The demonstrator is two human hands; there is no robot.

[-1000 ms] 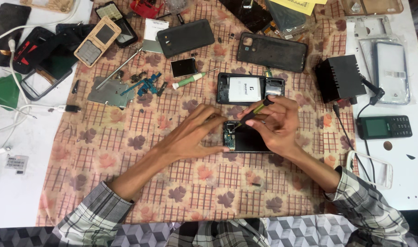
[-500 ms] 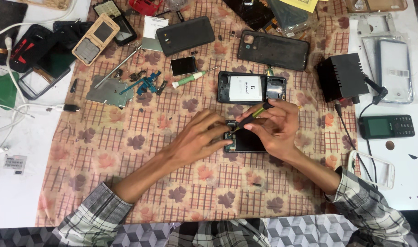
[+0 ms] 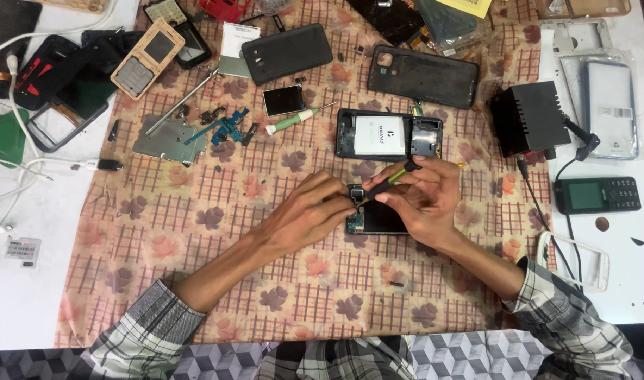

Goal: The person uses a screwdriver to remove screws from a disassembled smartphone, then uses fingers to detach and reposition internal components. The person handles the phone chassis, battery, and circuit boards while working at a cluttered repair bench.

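A small opened phone body (image 3: pixel 375 219) lies on the patterned cloth (image 3: pixel 195 232) in the middle of the head view. My left hand (image 3: pixel 309 211) rests on its left end and pins it down with the fingertips. My right hand (image 3: pixel 422 197) grips a thin screwdriver with a yellow-green handle (image 3: pixel 391 179), its tip angled down onto the top left corner of the phone. Most of the phone is hidden beneath both hands.
Just behind lies an open phone with a white battery (image 3: pixel 388 135). A black back cover (image 3: pixel 423 76), a dark cover (image 3: pixel 286 53), a green-handled screwdriver (image 3: pixel 298 118), a metal plate (image 3: pixel 160 139) and loose parts lie farther back. A black adapter (image 3: pixel 527 117) and keypad phone (image 3: pixel 596 194) sit at right.
My left hand has slid slightly right, closer onto the phone. The right hand has tilted the screwdriver a little, tip staying on the phone's corner.
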